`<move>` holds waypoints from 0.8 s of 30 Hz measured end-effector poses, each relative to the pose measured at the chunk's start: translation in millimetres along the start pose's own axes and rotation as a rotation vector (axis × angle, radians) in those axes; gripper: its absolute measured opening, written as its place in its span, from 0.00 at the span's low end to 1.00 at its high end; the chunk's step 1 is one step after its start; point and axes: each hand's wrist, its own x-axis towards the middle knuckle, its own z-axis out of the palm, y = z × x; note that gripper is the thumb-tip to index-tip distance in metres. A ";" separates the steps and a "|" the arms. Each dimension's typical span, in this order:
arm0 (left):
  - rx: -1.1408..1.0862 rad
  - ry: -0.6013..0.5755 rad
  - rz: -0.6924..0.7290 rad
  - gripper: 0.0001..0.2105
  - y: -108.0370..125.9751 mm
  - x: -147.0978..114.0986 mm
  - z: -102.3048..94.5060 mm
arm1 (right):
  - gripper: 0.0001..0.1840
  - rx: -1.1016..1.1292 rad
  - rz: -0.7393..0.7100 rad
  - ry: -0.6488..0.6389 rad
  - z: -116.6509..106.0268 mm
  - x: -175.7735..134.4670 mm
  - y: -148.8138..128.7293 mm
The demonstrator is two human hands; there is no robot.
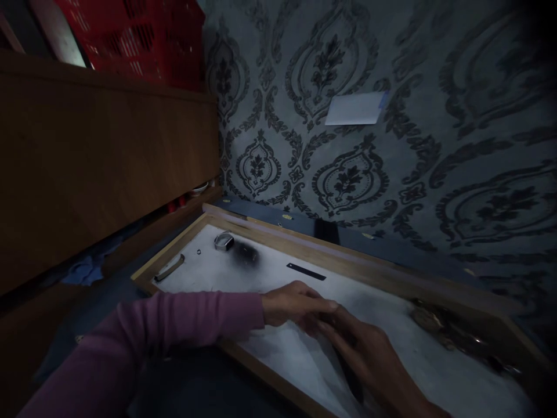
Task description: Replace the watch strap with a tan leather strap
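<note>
My left hand (296, 305), in a purple sleeve, reaches over a shallow wooden tray with a white bottom. Its fingers are closed and meet those of my right hand (363, 342); whatever lies between the fingertips is hidden. A long dark strip (351, 374) runs down from beneath my right hand, whose fingers curl over its upper end. Beyond the hands, a flat black strap piece (306, 271) with a small hole lies on the white bottom. A wristwatch (224, 241) rests farther left, beside a dark blurred thing (246, 254).
A tan strap (170, 268) and a small ring (199, 252) lie at the tray's left end. Several watches (429, 318) cluster at its right. The wooden rim (278, 235) runs near a patterned wall (348, 174). Left stands a wooden cabinet (104, 157) bearing a red basket (143, 40).
</note>
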 end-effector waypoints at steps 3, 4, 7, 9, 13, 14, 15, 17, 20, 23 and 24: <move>-0.003 -0.025 -0.058 0.14 2.7 0.5 -1.5 | 0.14 -0.040 -0.050 0.003 -0.1 -1.5 -1.4; 0.003 -0.020 -0.077 0.12 3.2 1.1 -1.8 | 0.15 -0.056 -0.072 0.009 -0.2 -1.8 -3.0; 0.024 0.010 -0.105 0.07 2.6 4.1 -2.0 | 0.18 -0.117 -0.157 0.046 -0.1 -2.0 -7.5; 0.020 0.035 -0.107 0.05 1.1 5.9 -1.9 | 0.21 -0.153 -0.207 0.067 0.7 -1.4 -8.3; -0.019 0.059 -0.107 0.06 -1.3 4.9 -4.1 | 0.18 -0.154 -0.190 0.054 1.0 0.2 -6.6; -0.033 0.052 -0.098 0.08 -1.6 3.3 -5.5 | 0.16 -0.134 -0.161 0.044 0.2 0.4 -6.9; -0.047 0.039 -0.090 0.10 -1.9 1.4 -7.0 | 0.16 -0.106 -0.127 0.035 -0.9 0.5 -7.5; -0.079 0.036 -0.076 0.14 -2.7 -2.2 -10.7 | 0.15 -0.022 -0.071 0.042 -4.0 0.8 -9.4; -0.128 0.022 -0.040 0.20 -4.6 -4.2 -16.0 | 0.18 0.120 0.033 0.164 -8.4 2.3 -8.2; -0.217 -0.046 -0.030 0.22 -5.3 -3.1 -18.0 | 0.18 0.245 0.123 0.275 -9.9 3.8 0.1; -0.238 -0.064 -0.026 0.22 -4.9 -3.0 -17.8 | 0.18 0.290 0.144 0.267 -9.9 4.0 3.3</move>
